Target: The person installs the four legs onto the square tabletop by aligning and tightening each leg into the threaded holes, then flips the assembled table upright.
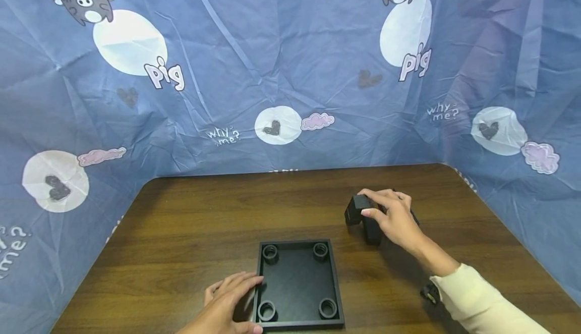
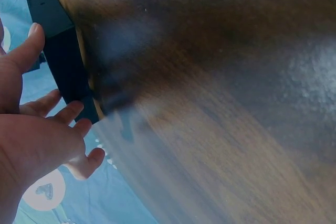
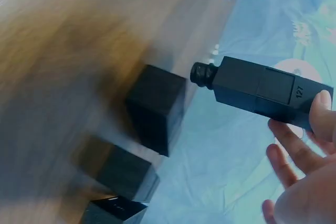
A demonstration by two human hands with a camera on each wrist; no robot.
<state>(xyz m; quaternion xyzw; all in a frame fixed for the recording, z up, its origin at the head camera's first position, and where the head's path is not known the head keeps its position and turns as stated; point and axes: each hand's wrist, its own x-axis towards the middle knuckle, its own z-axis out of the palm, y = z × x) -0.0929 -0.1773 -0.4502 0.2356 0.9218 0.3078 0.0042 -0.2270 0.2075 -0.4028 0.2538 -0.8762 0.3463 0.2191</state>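
Observation:
My right hand [image 1: 399, 223] pinches a black square leg [image 3: 273, 87] by one end, thumb over it and fingers beneath. Its other end carries a threaded stud, and 127 is marked on its side. In the head view the hand hovers among black blocks at the right of the table. My left hand [image 1: 227, 293] lies along the left side of a black square tray [image 1: 297, 283], fingertips touching the rim and thumb near the front corner. Round sockets stand in the tray's corners. The left wrist view shows the spread fingers and thumb against the tray's side [image 2: 65, 59].
Beside the held leg in the right wrist view are a black block [image 3: 157, 103] and two more black pieces, partly cut off below. The brown wooden table [image 1: 218, 213] has rounded far corners. Behind it hangs a blue printed cloth [image 1: 254, 61].

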